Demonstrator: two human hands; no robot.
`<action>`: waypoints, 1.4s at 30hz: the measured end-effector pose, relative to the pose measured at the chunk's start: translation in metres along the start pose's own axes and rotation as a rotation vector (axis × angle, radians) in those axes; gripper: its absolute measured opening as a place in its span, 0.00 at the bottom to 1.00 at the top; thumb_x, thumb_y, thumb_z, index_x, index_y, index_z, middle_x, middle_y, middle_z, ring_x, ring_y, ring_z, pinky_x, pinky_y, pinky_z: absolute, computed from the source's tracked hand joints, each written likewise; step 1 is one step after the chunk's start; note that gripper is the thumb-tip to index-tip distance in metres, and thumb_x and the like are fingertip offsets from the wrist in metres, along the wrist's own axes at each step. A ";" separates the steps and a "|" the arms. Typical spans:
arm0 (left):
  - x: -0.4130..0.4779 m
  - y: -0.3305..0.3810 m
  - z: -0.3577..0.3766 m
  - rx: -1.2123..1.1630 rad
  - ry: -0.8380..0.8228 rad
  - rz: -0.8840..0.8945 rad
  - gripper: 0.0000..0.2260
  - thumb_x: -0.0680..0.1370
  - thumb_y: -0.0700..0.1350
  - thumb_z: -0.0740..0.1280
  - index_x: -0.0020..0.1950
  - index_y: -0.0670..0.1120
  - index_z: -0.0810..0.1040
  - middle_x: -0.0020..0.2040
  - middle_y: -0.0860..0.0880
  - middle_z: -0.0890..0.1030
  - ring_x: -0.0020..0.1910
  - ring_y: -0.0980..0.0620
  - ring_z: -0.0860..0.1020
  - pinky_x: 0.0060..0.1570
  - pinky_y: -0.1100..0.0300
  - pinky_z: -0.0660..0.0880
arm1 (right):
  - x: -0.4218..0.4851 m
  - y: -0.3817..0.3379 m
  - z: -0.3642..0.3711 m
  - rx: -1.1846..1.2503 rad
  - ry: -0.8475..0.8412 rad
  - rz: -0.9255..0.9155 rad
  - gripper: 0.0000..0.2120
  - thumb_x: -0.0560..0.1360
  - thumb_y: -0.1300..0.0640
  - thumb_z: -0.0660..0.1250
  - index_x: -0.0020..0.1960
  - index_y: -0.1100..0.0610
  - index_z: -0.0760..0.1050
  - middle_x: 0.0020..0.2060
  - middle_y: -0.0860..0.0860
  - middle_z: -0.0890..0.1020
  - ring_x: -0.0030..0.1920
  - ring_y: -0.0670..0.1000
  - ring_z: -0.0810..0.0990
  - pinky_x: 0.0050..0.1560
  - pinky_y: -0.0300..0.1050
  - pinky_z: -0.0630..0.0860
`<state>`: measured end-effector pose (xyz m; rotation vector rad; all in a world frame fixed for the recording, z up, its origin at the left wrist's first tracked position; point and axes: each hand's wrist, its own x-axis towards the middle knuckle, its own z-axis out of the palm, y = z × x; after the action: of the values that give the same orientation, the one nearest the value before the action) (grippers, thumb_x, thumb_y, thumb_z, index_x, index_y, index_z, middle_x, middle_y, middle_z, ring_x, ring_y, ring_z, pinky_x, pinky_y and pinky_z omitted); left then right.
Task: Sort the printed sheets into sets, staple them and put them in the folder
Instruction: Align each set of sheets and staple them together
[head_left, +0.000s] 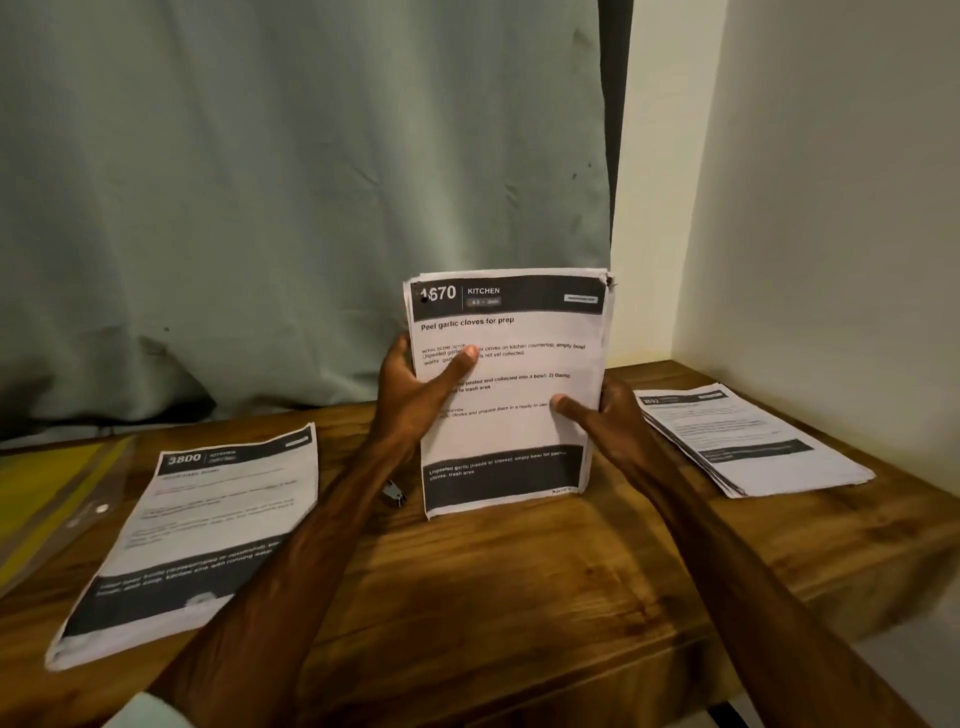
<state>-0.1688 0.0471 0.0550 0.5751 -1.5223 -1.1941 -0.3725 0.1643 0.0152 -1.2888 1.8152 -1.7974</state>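
Fingers (462, 364) of the left hand (410, 395) and right hand (613, 410) are clamping the side edges of the sheet set headed 1670 (519, 431), thumbs pressing on its front. They are standing it upright, its lower edge touching the tabletop (493, 561). The person is apparently squaring this set for stapling. Next, one hand is needing to let go and reach the small metal object (394, 492), probably the stapler, just beside the left wrist. The yellow folder (47, 499) is waiting at far left.
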 end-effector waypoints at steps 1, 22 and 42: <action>-0.003 -0.009 -0.002 0.006 -0.034 -0.023 0.19 0.74 0.45 0.77 0.63 0.46 0.77 0.51 0.54 0.85 0.45 0.60 0.85 0.39 0.67 0.80 | -0.003 0.006 0.002 0.021 -0.006 0.025 0.17 0.77 0.56 0.72 0.64 0.54 0.75 0.57 0.48 0.81 0.50 0.44 0.81 0.39 0.32 0.79; -0.028 -0.076 0.016 0.226 -0.065 -0.133 0.18 0.80 0.52 0.71 0.63 0.41 0.81 0.55 0.44 0.86 0.48 0.51 0.86 0.49 0.50 0.84 | -0.014 0.054 0.020 0.002 0.034 0.113 0.22 0.80 0.52 0.69 0.70 0.58 0.72 0.63 0.55 0.81 0.58 0.51 0.82 0.54 0.49 0.83; -0.020 -0.071 0.009 0.022 0.071 -0.226 0.12 0.80 0.47 0.72 0.61 0.44 0.81 0.54 0.46 0.85 0.49 0.48 0.85 0.49 0.53 0.82 | -0.033 0.026 0.004 0.297 0.072 0.227 0.18 0.75 0.59 0.75 0.63 0.61 0.77 0.53 0.56 0.85 0.48 0.52 0.85 0.40 0.41 0.83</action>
<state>-0.1864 0.0404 -0.0166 0.8131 -1.4396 -1.3138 -0.3609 0.1813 -0.0212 -0.8825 1.5795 -1.9156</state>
